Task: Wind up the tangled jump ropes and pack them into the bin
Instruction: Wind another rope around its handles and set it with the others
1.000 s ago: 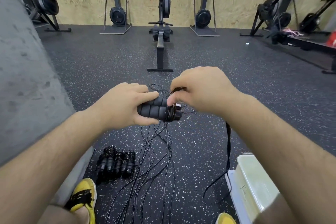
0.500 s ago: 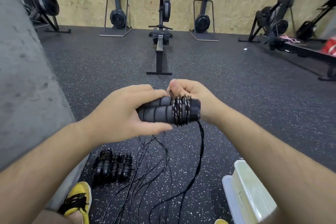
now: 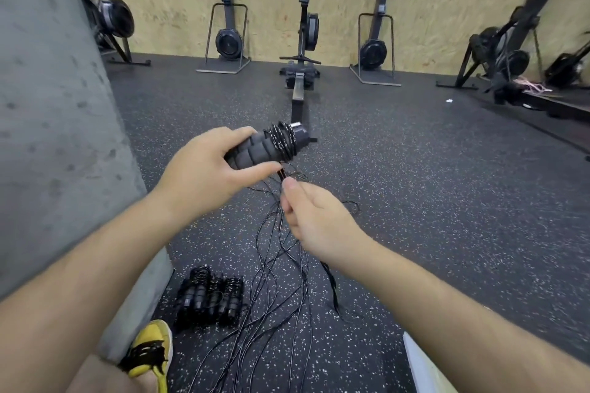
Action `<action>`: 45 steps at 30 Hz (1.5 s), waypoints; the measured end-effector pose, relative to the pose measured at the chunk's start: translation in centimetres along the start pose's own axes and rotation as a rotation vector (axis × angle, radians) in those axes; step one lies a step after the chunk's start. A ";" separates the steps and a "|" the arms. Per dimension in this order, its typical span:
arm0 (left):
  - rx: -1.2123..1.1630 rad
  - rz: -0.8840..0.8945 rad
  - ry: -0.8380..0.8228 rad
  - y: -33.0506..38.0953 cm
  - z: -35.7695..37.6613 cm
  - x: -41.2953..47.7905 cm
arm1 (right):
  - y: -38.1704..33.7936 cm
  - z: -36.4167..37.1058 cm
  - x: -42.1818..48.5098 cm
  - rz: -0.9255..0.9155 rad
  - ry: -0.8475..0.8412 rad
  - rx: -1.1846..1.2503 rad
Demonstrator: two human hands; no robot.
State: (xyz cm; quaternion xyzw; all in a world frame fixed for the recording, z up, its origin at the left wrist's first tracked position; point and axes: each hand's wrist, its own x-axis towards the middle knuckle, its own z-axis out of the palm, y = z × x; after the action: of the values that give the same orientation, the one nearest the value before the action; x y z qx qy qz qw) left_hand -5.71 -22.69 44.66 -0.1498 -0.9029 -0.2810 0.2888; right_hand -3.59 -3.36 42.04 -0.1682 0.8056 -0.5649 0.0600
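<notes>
My left hand [image 3: 204, 169] grips a pair of black foam jump rope handles [image 3: 265, 147] held side by side, with a few turns of thin black cord [image 3: 282, 140] wound round their far end. My right hand [image 3: 314, 217] is just below them and pinches the loose cord between thumb and fingers. Several slack cords [image 3: 274, 290] hang down from the hands and trail across the floor toward me. A small pile of wound jump ropes [image 3: 209, 298] lies on the floor at lower left. Only a corner of the pale bin [image 3: 421, 367] shows at the bottom right.
A grey concrete wall [image 3: 54, 124] rises close on the left. My yellow shoe [image 3: 150, 351] sits at the bottom. A rowing machine [image 3: 300, 73] stands ahead on the speckled rubber floor, with more gym machines along the far wooden wall and at right.
My left hand lifted the handles up and tilted them away. My right hand left the wound end and dropped below to pinch the loose cord. The view tipped so less of the bin shows.
</notes>
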 end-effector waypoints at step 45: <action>0.306 0.374 -0.155 0.3 2.5 -0.5 | 1.8 -2.5 0.7 -0.070 -0.122 -0.471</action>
State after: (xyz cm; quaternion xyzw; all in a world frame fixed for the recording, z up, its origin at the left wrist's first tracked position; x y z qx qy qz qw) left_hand -6.27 -21.05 42.80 -0.2896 -0.9110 -0.0704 0.2852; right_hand -5.33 -0.79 41.38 -0.2392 0.9037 -0.3518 0.0481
